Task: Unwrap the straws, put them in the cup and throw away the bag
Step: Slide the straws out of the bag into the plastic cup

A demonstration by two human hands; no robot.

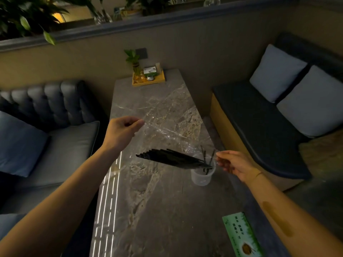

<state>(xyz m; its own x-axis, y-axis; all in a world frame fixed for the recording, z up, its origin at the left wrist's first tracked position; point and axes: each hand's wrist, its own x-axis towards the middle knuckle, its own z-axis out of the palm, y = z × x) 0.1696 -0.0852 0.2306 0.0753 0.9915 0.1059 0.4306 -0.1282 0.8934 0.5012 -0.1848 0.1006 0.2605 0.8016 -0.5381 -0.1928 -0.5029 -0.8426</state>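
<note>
A clear plastic bag (163, 127) is stretched in the air over the marble table (157, 201). My left hand (123, 130) pinches its upper left corner and my right hand (233, 164) pinches its lower right end. A bundle of several black straws (172, 158) lies nearly level, its right ends over the rim of a translucent cup (202, 178). A few straws stand inside the cup. Whether the bundle is still inside the bag, I cannot tell.
A yellow tray (148, 78) with a small plant and a box sits at the table's far end. A green card (243, 236) lies at the near right. Sofas with cushions flank the table on both sides.
</note>
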